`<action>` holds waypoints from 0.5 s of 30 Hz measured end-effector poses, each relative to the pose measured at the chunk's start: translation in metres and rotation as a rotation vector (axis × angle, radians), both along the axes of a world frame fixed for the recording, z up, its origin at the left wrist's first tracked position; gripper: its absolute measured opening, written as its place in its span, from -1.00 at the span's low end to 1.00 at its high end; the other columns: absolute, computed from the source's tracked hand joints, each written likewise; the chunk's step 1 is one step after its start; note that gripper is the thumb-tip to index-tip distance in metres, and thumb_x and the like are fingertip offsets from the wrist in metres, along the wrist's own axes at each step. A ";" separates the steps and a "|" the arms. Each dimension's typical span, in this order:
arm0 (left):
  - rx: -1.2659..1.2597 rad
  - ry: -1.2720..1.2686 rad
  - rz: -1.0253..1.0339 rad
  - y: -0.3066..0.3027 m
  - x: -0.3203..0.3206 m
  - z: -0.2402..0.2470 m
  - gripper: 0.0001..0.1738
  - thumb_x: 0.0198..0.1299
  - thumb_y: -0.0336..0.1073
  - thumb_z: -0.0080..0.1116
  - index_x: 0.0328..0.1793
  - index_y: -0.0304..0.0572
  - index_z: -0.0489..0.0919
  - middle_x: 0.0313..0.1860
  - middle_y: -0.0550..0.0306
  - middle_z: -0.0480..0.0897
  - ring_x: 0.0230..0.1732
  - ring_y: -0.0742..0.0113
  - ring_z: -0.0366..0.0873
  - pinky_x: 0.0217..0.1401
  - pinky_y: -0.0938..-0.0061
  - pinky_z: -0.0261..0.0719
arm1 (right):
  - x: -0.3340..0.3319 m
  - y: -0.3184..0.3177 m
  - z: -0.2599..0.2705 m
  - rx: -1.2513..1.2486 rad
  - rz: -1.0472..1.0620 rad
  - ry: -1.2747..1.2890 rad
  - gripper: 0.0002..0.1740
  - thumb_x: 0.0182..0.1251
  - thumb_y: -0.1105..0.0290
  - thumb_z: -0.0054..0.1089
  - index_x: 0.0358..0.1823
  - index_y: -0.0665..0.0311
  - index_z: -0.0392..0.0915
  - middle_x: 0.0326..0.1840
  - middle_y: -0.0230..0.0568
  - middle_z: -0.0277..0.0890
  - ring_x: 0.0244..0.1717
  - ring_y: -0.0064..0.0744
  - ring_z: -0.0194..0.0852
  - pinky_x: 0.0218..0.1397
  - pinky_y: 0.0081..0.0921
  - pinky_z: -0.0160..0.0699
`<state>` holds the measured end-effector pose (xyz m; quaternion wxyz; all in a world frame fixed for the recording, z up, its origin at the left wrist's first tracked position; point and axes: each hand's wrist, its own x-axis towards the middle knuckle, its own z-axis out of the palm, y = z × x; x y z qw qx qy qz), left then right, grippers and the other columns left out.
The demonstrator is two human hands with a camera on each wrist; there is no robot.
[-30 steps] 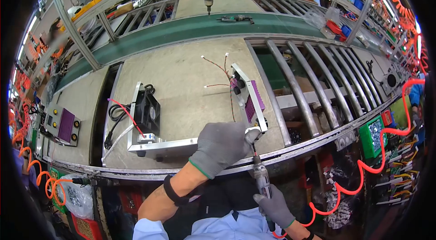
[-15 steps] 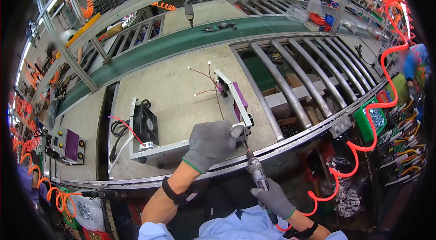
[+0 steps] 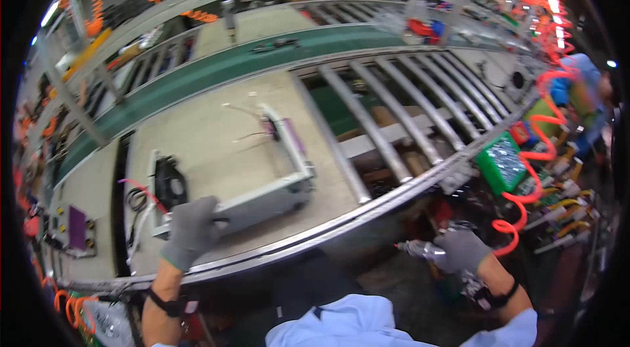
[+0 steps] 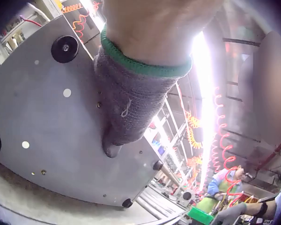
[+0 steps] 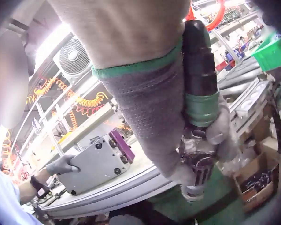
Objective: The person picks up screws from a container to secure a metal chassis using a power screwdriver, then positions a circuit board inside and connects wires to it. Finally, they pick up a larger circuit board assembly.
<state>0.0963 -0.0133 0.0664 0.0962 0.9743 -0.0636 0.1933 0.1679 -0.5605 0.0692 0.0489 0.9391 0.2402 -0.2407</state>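
A U-shaped metal chassis [image 3: 262, 209] stands on its side on the workbench. Its base panel [image 4: 70, 122], with round black feet, faces the person. A black fan [image 3: 172, 183] is at its left end, and a purple part [image 3: 293, 137] with loose wires is at the right end. My gloved left hand [image 3: 191, 232] grips the chassis by its near edge towards the left, thumb on the base panel. My gloved right hand [image 3: 462, 252] holds a power screwdriver [image 5: 201, 70] off the bench to the right, its tip [image 3: 398, 246] away from the chassis.
Metal rollers [image 3: 374, 127] continue right of the bench board. A green bin [image 3: 502, 163] of small parts stands at the right, beside a red coiled hose [image 3: 538, 173]. Another unit with a purple part [image 3: 77, 229] sits at the left. A person [image 3: 584, 94] is at far right.
My right hand has drawn the screwdriver away from the chassis's right corner, out to the right. My left hand has shifted from that corner to the chassis's left part. The head view has swung right.
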 end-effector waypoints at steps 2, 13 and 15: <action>0.061 -0.038 0.039 0.007 0.016 -0.008 -0.67 -0.08 -0.30 0.50 -0.28 -0.15 0.54 -0.46 -0.06 0.58 -0.41 -0.15 0.63 -0.40 0.03 0.51 | 0.032 -0.010 0.001 -0.141 -0.222 0.018 -0.29 0.43 -0.29 0.07 -0.21 0.31 0.78 -0.16 0.18 0.74 -0.06 0.20 0.75 0.14 -0.03 0.68; 0.213 -0.208 -0.089 -0.009 -0.006 -0.091 -0.77 0.32 -0.11 0.25 -0.16 -0.09 0.57 -0.26 0.07 0.57 -0.18 0.13 0.59 -0.17 0.22 0.54 | 0.211 -0.111 -0.060 -0.525 0.872 -0.265 -0.52 0.45 0.11 0.08 0.26 0.19 0.62 0.24 -0.06 0.67 0.24 0.07 0.67 0.33 0.35 0.48; 0.224 -0.114 -0.071 -0.014 -0.013 -0.101 -0.70 0.33 -0.07 0.25 -0.02 -0.09 0.56 -0.08 0.07 0.62 0.01 0.11 0.62 0.01 0.21 0.57 | 0.223 -0.108 -0.059 -0.461 -0.090 0.057 -0.47 0.45 0.05 0.09 0.22 0.30 0.63 0.19 0.02 0.70 0.22 0.03 0.70 0.33 0.16 0.56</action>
